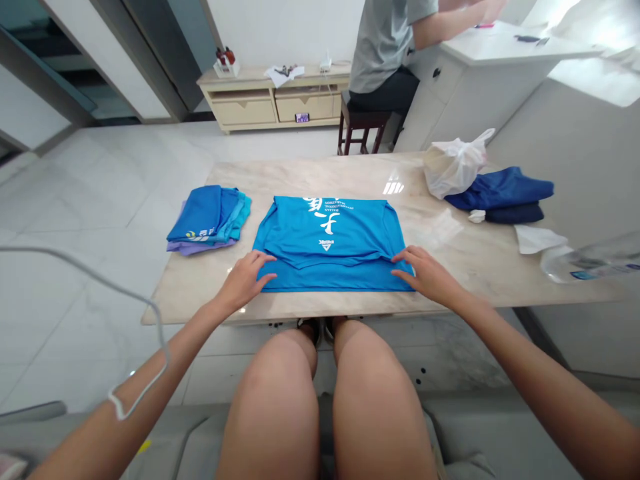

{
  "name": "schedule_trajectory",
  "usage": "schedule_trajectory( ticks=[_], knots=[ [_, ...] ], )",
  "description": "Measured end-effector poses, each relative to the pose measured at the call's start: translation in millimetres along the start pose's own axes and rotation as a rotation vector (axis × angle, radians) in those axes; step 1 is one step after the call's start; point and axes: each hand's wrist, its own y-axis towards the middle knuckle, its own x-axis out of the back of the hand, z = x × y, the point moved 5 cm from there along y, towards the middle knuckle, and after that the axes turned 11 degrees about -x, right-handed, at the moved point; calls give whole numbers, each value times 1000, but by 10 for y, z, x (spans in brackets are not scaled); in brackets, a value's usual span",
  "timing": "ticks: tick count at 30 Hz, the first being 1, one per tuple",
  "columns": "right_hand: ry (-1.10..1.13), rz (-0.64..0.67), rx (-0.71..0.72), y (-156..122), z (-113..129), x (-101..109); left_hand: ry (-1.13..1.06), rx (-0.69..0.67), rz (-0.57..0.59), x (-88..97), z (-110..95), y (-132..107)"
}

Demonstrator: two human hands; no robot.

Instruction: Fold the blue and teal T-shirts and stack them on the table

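A bright blue T-shirt (330, 240) with white lettering lies partly folded on the marble table (350, 173), its sides turned in. My left hand (246, 279) rests flat on the shirt's near left corner, fingers stretched out. My right hand (424, 273) lies flat on the near right corner, fingers apart. Neither hand grips the cloth; both press its near edge against the tabletop.
A stack of folded blue and purple shirts (210, 219) sits at the table's left. At the right lie dark blue clothes (505, 195), a white plastic bag (453, 167) and clear wrapping (590, 261). Another person (395, 47) sits on a stool beyond the table.
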Motion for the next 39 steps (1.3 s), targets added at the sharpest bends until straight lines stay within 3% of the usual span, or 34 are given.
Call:
schedule_trajectory(
  ticks=[2,5,9,12,16,20,23,26,31,34,39],
  knots=[
    [3,-63,48,212,152,-127,37,-19,-13,-88,32,292],
    [-14,-46,91,447,283,-363,72,-32,-6,-231,155,566],
    [-30,-37,63,568,280,-487,107,-8,4,-318,302,661],
    [-15,-69,40,551,314,-397,98,12,-42,-224,222,644],
    [-75,-69,1,295,541,-115,55,138,-136,135,-213,406],
    [36,-77,14,-418,1084,275,-307,247,-170,494,-992,-170],
    [306,-69,13,-1068,1602,412,-440,208,-77,588,-1643,-604],
    [364,-76,7,-1479,2070,362,-268,178,-36,607,-2074,-843],
    [-4,-150,-166,-1533,2500,301,-21,243,-39,606,-2254,-877],
    [-169,-86,-266,-1459,2623,314,67,264,-9,616,-2281,-871],
    [-277,-84,-289,-1457,2763,358,178,263,-4,683,-2375,-927]
  ],
)
